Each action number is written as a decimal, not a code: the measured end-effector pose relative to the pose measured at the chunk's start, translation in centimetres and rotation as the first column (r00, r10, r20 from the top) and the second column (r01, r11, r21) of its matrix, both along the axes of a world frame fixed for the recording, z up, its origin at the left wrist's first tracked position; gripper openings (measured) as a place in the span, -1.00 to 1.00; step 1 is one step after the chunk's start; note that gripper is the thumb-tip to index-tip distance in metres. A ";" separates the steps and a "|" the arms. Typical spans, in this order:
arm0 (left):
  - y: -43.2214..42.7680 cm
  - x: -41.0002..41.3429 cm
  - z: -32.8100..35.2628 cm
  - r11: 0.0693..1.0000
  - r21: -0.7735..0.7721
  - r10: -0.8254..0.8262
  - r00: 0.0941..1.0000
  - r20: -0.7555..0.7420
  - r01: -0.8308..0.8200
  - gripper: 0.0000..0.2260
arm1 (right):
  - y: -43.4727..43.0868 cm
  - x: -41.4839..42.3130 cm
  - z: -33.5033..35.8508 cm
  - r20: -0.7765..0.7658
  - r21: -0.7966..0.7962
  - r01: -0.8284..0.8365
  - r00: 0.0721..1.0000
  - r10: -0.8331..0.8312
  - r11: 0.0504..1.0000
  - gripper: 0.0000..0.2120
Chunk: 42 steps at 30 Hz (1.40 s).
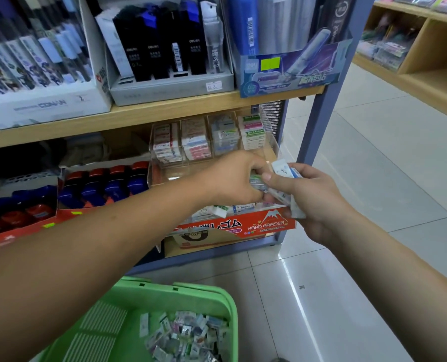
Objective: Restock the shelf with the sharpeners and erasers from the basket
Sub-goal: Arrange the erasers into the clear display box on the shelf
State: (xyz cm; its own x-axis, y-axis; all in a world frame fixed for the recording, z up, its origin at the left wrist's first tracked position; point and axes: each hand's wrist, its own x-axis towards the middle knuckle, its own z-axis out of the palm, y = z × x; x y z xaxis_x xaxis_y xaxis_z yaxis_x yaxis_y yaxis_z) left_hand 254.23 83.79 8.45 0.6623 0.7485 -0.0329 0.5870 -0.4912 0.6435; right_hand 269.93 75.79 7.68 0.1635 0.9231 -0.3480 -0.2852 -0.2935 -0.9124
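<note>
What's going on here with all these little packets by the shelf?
A person is restocking erasers. The right hand grips a bundle of wrapped erasers, and the left hand pinches a green-labelled eraser right beside it, in front of the clear compartment rack on the lower shelf. A green basket on the floor below holds many more loose packets.

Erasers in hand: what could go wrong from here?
1. The right hand grips several erasers fanned out; one could slip to the floor, since the basket is not beneath.
2. The left hand pinches a green eraser; the acrylic slots hold different kinds, so misfiling seems possible.
</note>
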 end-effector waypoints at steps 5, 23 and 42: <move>0.2 -2.7 0.3 0.995 -0.090 0.038 0.999 0.038 -0.034 -0.72 | 0.9 -1.2 -0.1 0.006 -0.025 -0.047 0.999 0.047 0.999 -0.58; 5.8 -7.1 -0.4 0.901 0.095 0.424 0.906 0.015 -0.423 -0.72 | 3.4 -3.4 -0.5 0.141 0.065 0.252 0.956 -0.259 0.966 -0.71; 9.2 -3.1 -1.7 0.964 0.112 0.264 0.900 -0.346 -0.240 -0.85 | 3.6 -3.3 -1.3 0.177 0.086 0.226 0.955 -0.238 0.970 -0.70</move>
State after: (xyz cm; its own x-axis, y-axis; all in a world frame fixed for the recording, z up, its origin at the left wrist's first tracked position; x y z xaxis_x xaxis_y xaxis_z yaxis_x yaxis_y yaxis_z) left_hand 251.08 93.03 6.78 0.4046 0.8974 -0.1757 0.8800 -0.3299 0.3416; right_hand 266.66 79.44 6.40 0.4318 0.8713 -0.2334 -0.1637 -0.1788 -0.9702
